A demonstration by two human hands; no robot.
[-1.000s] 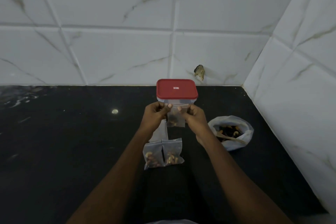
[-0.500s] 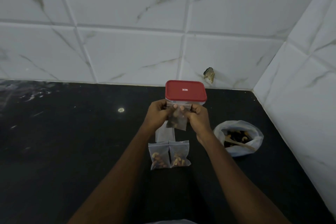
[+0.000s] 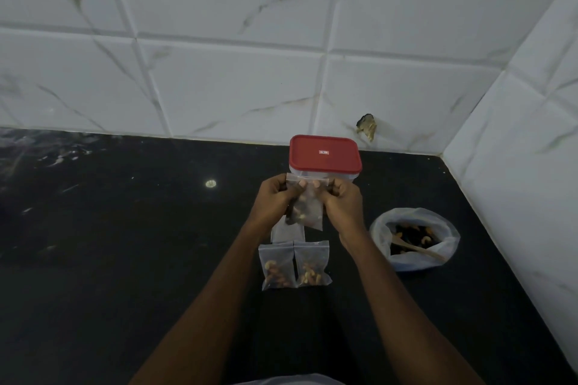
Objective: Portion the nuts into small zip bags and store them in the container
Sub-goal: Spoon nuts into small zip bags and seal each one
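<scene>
The left hand (image 3: 275, 201) and right hand (image 3: 344, 206) each pinch a top corner of the nut-filled zip bag (image 3: 309, 212), zip edge running hand to hand, red-lidded container (image 3: 325, 155) just beyond both.

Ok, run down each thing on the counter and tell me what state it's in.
container, shut, red lid on.
held zip bag, raised, nuts inside, top edge pinched by left hand and right hand; seal cannot be told.
filled zip bags, two, lying flat side by side.
plastic bag, open, wooden spoon inside.
</scene>
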